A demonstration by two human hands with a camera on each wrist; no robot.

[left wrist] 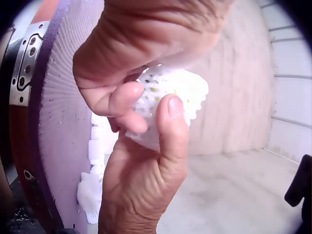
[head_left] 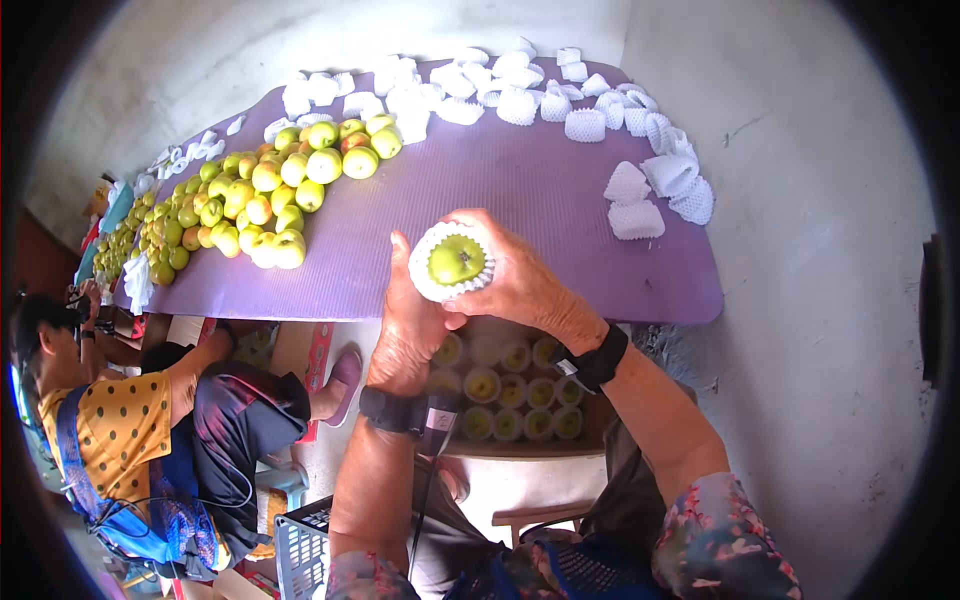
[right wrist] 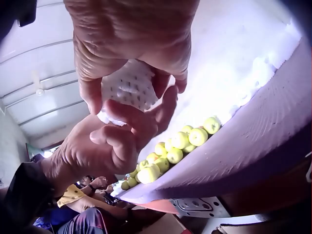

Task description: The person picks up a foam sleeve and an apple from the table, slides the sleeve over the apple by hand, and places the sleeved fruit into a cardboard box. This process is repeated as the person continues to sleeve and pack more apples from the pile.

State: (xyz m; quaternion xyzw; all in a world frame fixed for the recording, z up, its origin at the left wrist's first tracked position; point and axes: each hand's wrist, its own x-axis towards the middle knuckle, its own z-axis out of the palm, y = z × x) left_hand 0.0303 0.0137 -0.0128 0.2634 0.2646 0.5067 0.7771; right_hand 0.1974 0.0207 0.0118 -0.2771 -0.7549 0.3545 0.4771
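A green apple (head_left: 457, 260) sits inside a white foam net sleeve (head_left: 425, 285), its top showing through the frilled opening. Both hands hold it just above the table's front edge. My left hand (head_left: 404, 315) cups the left side and underside, thumb upright beside the foam. From the right, my right hand (head_left: 525, 280) grips the sleeve with fingers behind and thumb in front. The right wrist view shows the foam mesh (right wrist: 127, 87) between the fingers of both hands. In the left wrist view, curled fingers and a thumb press the sleeve (left wrist: 165, 87).
A heap of green apples (head_left: 265, 190) lies on the purple ribbed table (head_left: 480, 180). Foam sleeves (head_left: 515, 105) are scattered along its back and right edges. Below the table stands a box of sleeved apples (head_left: 512, 390). Another person (head_left: 120, 430) sits at the left, near a grey crate (head_left: 300, 550).
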